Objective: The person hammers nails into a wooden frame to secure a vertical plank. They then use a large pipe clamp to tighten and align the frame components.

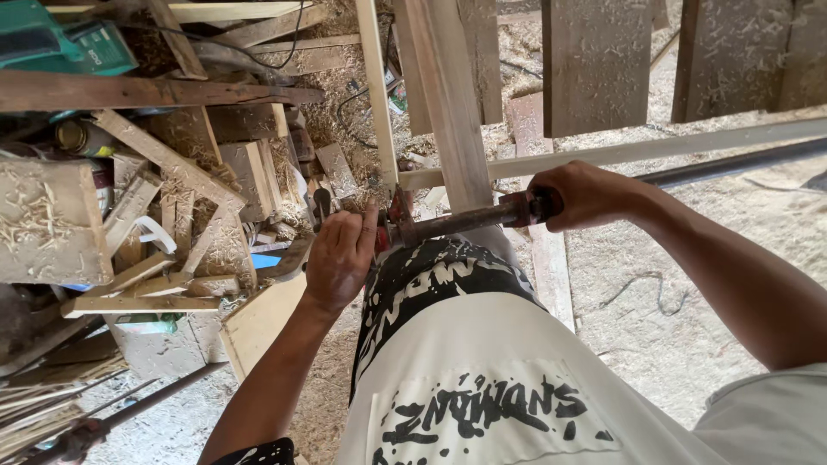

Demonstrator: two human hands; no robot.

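A rusty bar clamp (457, 220) lies roughly level across the middle of the view, in front of the person's body, its dark bar running from a reddish head at the left to a reddish handle at the right. The head sits against the foot of a pale wooden frame (448, 129), just where an upright board meets a thin horizontal rail (655, 148), which suggests the clamp is set there to press that joint together. The left hand (338, 256) is at the head end with its fingers curved loosely over the jaw and the wood beside it; it appears to steady the head against the frame rather than grip it hard, though how firmly it holds cannot be told. The right hand (579, 195) is closed in a fist around the handle end, wrist bent, a hold suited to turning or pulling the handle. So the clamp spans the gap between the two hands, touching both. Below it is the person's white printed clothing (482, 379). To the left lies a heap of offcuts and wood scraps (172, 198) strewn with shavings, with a green power tool (60, 43) at the top corner. Sawdust covers the ground (655, 301) at the right.
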